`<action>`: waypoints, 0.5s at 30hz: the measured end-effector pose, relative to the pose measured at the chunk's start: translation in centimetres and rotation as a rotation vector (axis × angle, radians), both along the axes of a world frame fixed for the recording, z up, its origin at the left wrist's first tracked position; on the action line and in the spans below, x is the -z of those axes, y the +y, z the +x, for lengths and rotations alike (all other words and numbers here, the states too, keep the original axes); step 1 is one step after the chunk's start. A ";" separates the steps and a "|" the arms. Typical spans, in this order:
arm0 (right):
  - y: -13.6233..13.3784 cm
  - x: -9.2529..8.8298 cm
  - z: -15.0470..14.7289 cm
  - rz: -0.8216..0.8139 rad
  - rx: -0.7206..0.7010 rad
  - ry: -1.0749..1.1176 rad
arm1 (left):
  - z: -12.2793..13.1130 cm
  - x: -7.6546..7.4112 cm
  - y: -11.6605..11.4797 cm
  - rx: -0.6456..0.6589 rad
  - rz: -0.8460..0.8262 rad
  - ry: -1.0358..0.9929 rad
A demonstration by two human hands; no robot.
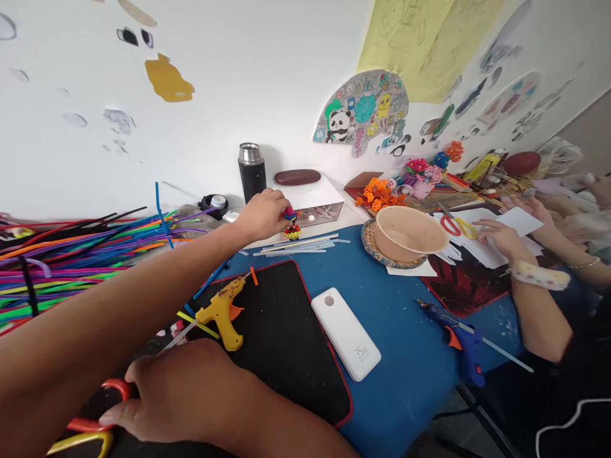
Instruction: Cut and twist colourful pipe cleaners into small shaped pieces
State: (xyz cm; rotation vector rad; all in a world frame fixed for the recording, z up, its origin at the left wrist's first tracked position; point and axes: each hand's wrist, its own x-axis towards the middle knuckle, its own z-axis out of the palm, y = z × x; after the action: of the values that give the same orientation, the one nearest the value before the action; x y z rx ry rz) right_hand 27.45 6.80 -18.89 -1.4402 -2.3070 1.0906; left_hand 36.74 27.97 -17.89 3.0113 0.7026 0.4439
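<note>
Bright diffuse light, soft shadow beside flask [252,180], wide-angle edge stretching

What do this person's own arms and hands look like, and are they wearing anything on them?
The left hand and right hand are ungloved. Both forearms are bare, with no sleeve, watch or bracelet showing. Some fingers are hidden.

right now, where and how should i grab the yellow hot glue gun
The yellow hot glue gun is probably best taken by its handle, coming from the right across the black mat: it lies on its side, handle toward the wearer, nozzle pointing away and possibly hot. Stay off the orange trigger.
</note>
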 end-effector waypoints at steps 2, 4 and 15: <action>-0.1 -0.3 0.1 0.001 -0.005 -0.005 | 0.1 -0.2 -0.3 -0.017 0.016 0.028; -0.2 -0.5 0.2 -0.002 -0.008 -0.010 | 0.2 -0.4 -0.5 -0.024 0.035 0.021; -0.1 0.0 -0.1 0.005 -0.006 0.002 | 0.2 -0.4 -0.3 0.010 0.092 0.021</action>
State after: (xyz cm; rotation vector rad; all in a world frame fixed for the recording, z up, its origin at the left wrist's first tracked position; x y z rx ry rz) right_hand 27.33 6.67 -18.94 -1.4308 -2.3127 1.0871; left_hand 36.96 27.72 -17.50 3.1084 0.6874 0.4580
